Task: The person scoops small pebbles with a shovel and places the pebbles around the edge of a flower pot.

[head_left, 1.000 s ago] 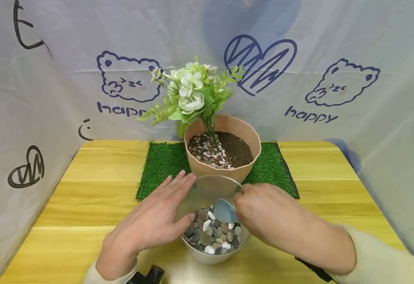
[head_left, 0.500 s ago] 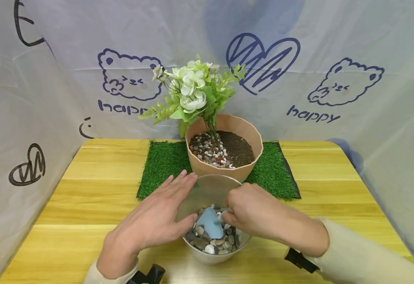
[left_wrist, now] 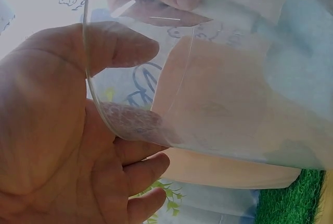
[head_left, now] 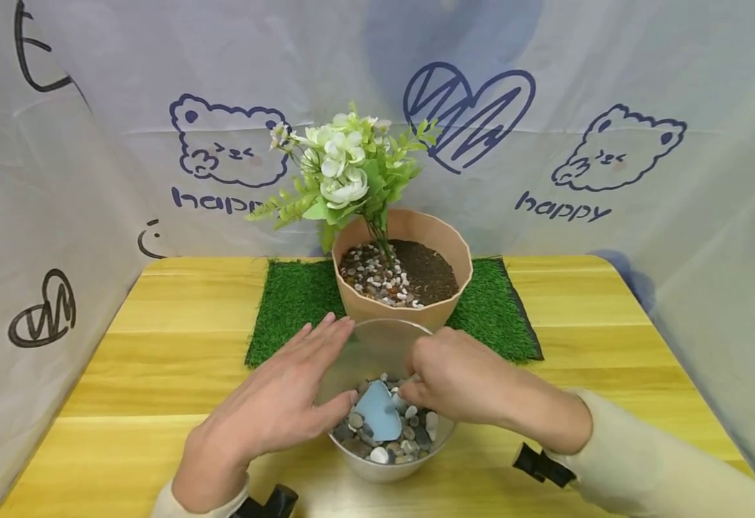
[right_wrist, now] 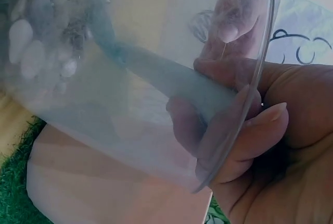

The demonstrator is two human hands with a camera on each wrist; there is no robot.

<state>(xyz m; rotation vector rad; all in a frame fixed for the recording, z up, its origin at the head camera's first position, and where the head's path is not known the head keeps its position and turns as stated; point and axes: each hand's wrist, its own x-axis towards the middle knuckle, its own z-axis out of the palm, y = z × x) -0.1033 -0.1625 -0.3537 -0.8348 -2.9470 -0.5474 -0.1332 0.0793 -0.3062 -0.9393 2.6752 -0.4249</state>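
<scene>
In the head view, a clear plastic bucket (head_left: 377, 471) partly filled with grey, brown and white pebbles (head_left: 410, 446) stands before me. My right hand (head_left: 458, 374) reaches in at its right side. It grips the handle of a small light-blue shovel (head_left: 379, 411), whose blade lies among the stones. Through the cloudy wall, the right wrist view shows the fingers wrapped round the shovel's handle (right_wrist: 182, 83). My left hand (head_left: 280, 392) rests along the bucket's left rim, fingers extended and thumb spread apart. The left wrist view shows that rim (left_wrist: 87, 47) crossing the thumb.
Behind the bucket is a peach flowerpot (head_left: 397, 313) with white flowers (head_left: 345, 165), half dark soil (head_left: 426, 273) and half small pebbles (head_left: 377, 273). It stands on a green turf mat (head_left: 494, 316) on the wooden table (head_left: 157, 345). Printed cloth (head_left: 481, 43) hangs around the back and sides.
My right hand has moved down and left, taking the shovel from above the pebbles into them. Its blade now lies nearer the bucket's left side. My left hand has stayed at the rim.
</scene>
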